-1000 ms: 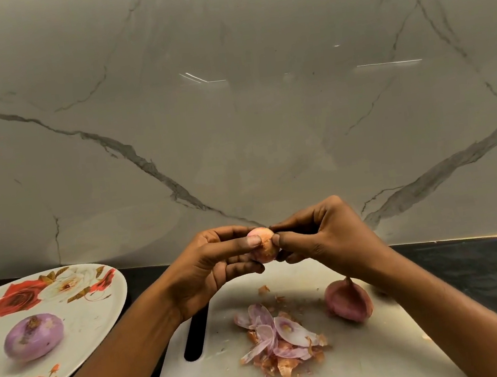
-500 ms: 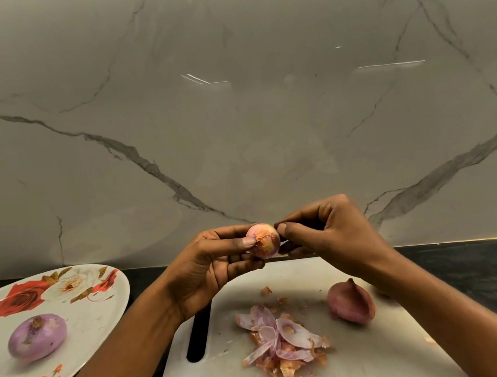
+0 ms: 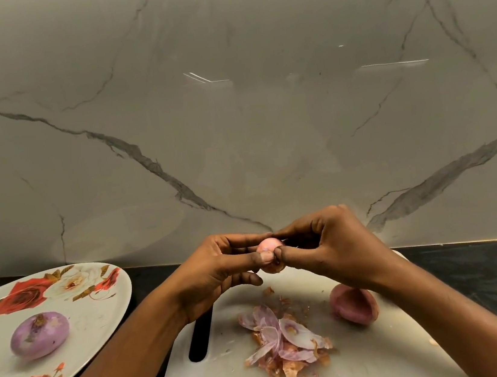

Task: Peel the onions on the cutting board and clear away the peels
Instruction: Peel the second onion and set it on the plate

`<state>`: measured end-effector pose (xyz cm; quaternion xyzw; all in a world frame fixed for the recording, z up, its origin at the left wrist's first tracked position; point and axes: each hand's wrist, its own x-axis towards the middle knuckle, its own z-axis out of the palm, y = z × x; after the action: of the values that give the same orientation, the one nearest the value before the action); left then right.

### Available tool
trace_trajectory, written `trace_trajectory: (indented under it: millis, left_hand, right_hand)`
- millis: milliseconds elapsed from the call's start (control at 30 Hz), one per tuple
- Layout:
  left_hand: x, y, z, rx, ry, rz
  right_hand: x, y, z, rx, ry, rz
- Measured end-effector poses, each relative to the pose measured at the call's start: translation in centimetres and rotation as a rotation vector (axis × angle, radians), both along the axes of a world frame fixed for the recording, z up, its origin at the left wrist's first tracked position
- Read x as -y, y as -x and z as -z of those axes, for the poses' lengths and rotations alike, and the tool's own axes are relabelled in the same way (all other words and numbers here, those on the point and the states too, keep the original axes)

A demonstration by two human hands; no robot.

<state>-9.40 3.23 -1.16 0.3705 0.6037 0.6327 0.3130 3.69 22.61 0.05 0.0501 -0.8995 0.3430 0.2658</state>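
Observation:
A small pink onion (image 3: 268, 246) is held in the air above the far edge of the white cutting board (image 3: 374, 358). My left hand (image 3: 220, 271) grips it from the left, thumb on its front. My right hand (image 3: 330, 247) pinches it from the right, thumb tip against the onion's skin beside my left thumb. A second onion (image 3: 352, 306), still in reddish skin, lies on the board under my right wrist. A heap of purple and brown peels (image 3: 284, 341) lies in the middle of the board.
A flowered oval plate (image 3: 98, 306) sits at the left on the dark counter (image 3: 479, 271) and carries one peeled purple onion (image 3: 40, 338). The marble wall rises right behind the board. The board has a slot handle (image 3: 201, 337) at its left side.
Both hands have turned the small onion between them and my right thumb has come round onto its front. The peel heap, the second onion and the plate are where they were.

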Motion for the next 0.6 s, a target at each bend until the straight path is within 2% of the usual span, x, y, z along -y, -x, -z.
trace_trajectory:
  millis: [233,433,600]
  left_hand:
    - [0.05,0.16,-0.17,0.022,-0.008,0.019]
    - [-0.09,0.41,-0.05,0.153,-0.07,-0.015]
    - [-0.24,0.05,-0.4,0.174,-0.092,-0.043]
  right_hand:
    - [-0.42,0.1,0.2,-0.09,-0.115,0.022]
    - [-0.44,0.21,0.19,-0.161,-0.086,0.006]
    - [-0.33,0.13,0.19,-0.176,-0.059,-0.06]
